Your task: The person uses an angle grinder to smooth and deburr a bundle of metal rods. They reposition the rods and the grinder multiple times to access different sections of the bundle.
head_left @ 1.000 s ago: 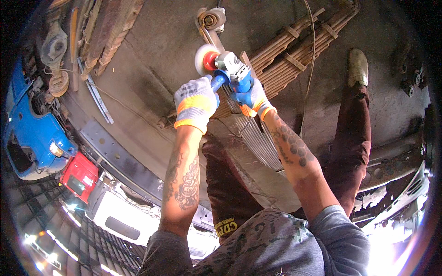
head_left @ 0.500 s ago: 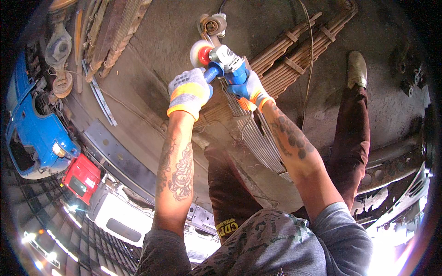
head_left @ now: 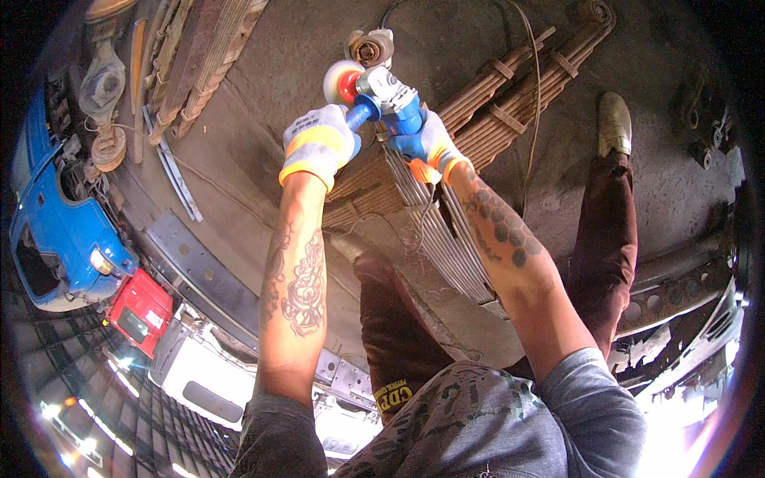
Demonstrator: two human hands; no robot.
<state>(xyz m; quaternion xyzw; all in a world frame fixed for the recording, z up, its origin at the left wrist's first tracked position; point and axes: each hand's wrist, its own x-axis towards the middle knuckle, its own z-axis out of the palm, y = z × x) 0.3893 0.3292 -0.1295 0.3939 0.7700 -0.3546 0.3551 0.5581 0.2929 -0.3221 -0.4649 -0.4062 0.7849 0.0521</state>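
A blue angle grinder (head_left: 404,114) with a silver gear head is held between my gloved hands. My left hand (head_left: 320,143) is closed around its blue side handle (head_left: 362,112). Its body is gripped by my right hand (head_left: 430,146), with the fingers partly hidden beneath. The pale disc with a red centre (head_left: 344,84) is at the tool's left end. Just beyond the disc is a round, rusty spring eye (head_left: 368,52); I cannot tell whether they touch. A leaf spring stack (head_left: 446,247) with bare grey edges runs from below the grinder towards me.
Rusty leaf springs (head_left: 510,103) lie to the right of the grinder, crossed by a thin cable (head_left: 535,88). More long springs (head_left: 203,68) lie at the far left. My right shoe (head_left: 614,123) rests on the floor. Blue (head_left: 68,215) and red (head_left: 142,312) truck cabs stand at left.
Both hands and the grinder have shifted slightly left and farther away, bringing the disc nearer the spring eye. My grip on the tool looks the same.
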